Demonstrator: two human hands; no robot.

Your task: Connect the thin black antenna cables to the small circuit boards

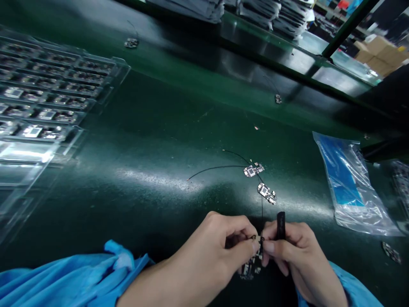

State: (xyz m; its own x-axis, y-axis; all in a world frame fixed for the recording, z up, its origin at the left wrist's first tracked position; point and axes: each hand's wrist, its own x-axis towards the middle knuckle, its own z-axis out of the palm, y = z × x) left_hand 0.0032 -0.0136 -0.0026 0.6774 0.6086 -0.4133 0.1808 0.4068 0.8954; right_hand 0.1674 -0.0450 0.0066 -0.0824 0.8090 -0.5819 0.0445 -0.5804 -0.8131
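Note:
At the lower centre my left hand (223, 251) is closed, thumb and fingers pinching a small circuit board (247, 269). My right hand (292, 249) meets it from the right, fingertips closed at the board's edge. A black flat-ended tool (280, 225) sticks up from between the right fingers; its working end is hidden. One thin black wire (262, 209) rises from the fingertips toward the boards beyond. Just past my hands lie two more boards, a nearer circuit board (266, 193) and a farther circuit board (253, 170), with thin black cables (214, 167) trailing left.
Clear plastic trays (105, 87) full of boards stand at the left on the green tabletop (159, 123). A plastic bag (347, 179) with blue content lies at right. Single boards sit near the back (131, 43) and right edge (391, 252). A shelf (243, 30) holds stacked grey sheets.

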